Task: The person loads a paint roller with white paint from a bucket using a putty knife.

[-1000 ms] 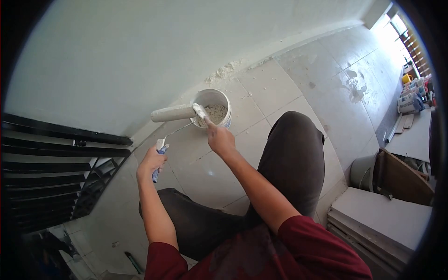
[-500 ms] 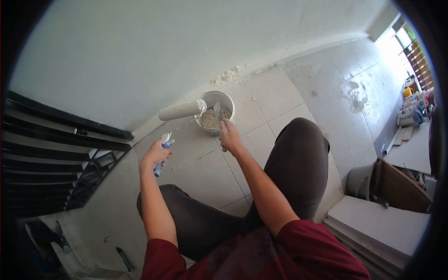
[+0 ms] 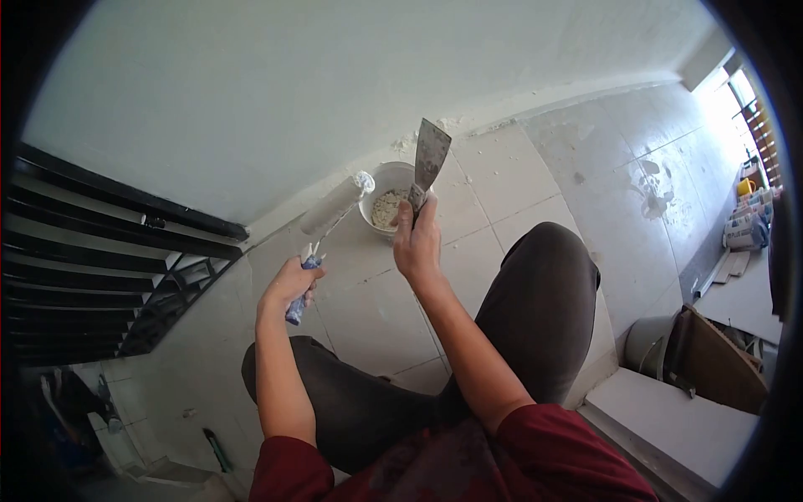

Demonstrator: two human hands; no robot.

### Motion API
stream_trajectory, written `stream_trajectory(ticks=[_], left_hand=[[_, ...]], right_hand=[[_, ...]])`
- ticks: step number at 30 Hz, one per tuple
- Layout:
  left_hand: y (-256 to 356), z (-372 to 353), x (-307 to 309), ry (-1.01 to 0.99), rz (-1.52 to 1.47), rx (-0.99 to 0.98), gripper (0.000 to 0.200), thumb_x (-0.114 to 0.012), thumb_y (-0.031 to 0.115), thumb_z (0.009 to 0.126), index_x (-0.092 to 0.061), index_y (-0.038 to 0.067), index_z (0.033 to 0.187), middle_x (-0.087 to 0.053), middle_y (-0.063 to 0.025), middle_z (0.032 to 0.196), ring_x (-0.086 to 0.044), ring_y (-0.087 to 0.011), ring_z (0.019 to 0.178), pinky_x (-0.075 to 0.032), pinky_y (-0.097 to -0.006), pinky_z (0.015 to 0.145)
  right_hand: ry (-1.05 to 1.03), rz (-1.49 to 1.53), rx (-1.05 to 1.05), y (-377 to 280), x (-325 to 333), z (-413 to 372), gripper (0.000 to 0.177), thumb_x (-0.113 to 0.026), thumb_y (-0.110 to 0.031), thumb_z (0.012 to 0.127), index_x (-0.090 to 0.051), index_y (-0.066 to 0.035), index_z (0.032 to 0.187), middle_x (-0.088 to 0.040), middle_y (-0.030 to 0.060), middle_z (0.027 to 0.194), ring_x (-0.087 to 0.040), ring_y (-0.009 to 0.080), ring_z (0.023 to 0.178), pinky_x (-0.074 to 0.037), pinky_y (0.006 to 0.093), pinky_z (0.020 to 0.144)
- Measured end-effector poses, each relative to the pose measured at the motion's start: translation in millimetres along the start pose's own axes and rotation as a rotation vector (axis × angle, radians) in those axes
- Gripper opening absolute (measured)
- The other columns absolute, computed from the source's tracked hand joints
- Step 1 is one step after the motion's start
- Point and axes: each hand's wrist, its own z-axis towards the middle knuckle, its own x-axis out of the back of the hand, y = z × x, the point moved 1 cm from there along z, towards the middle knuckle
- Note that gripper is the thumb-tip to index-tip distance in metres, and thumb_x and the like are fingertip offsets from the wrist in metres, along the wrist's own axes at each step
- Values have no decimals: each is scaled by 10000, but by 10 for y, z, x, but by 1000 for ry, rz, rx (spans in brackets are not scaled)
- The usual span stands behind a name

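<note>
My left hand is closed around the blue handle of a paint roller. The roller's pale cover slants up to the right, its end caked with white material, close beside the bucket. In my right hand a putty knife is gripped with its wide, smeared blade pointing up. The knife and hand are in front of the right side of a white bucket, hiding part of it. Lumpy off-white material lies inside the bucket, which stands on the tiles near the wall.
White crumbs lie along the foot of the wall. Black metal bars rise at the left. To the right are a grey bucket, a brown board and a white slab. My bent knees flank the tiled floor.
My right hand has lifted the putty knife out of the bucket and turned its blade upward. The roller in my left hand has shifted slightly right and tilted more steeply.
</note>
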Motion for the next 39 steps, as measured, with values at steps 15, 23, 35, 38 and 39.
stream_trajectory(ticks=[15, 23, 35, 38, 39], left_hand=[[260, -485, -224, 25, -128, -44, 257, -697, 149, 970, -474, 64, 1066, -501, -5, 683, -491, -115, 483, -436, -313, 429], [134, -425, -180, 14, -116, -4, 260, -692, 138, 963, -488, 62, 1104, -500, -6, 680, -491, -113, 482, -434, -312, 427], [190, -519, -247, 51, -109, -38, 269, -717, 164, 954, -491, 89, 1082, -489, 8, 691, -466, -97, 478, -419, -298, 418], [134, -442, -232, 103, -2, -61, 275, -719, 173, 956, -488, 93, 1081, -491, 9, 690, -470, -96, 483, -419, -295, 421], [102, -430, -189, 70, -43, -19, 269, -717, 174, 957, -492, 92, 1079, -492, 8, 689, -474, -98, 483, -422, -296, 422]], right_hand=[[-169, -392, 22, 329, -95, 62, 280, -478, -220, 1061, -432, 38, 1162, -683, 330, 851, -654, 549, 803, -505, 620, 728], [10, -244, 125, 54, 77, -1, 277, -459, -237, 1061, -429, 35, 1103, -674, 342, 816, -661, 542, 773, -506, 623, 716], [-475, -608, -176, 532, -41, -156, 270, -469, -228, 1046, -422, 16, 1151, -671, 351, 855, -662, 550, 825, -513, 621, 732], [-291, -515, -163, 99, 45, -104, 255, -464, -215, 1041, -429, 16, 1145, -682, 346, 877, -669, 546, 831, -526, 609, 739], [-296, -516, -161, 26, 60, -108, 255, -464, -215, 1041, -429, 16, 1145, -682, 346, 877, -669, 546, 831, -526, 609, 739]])
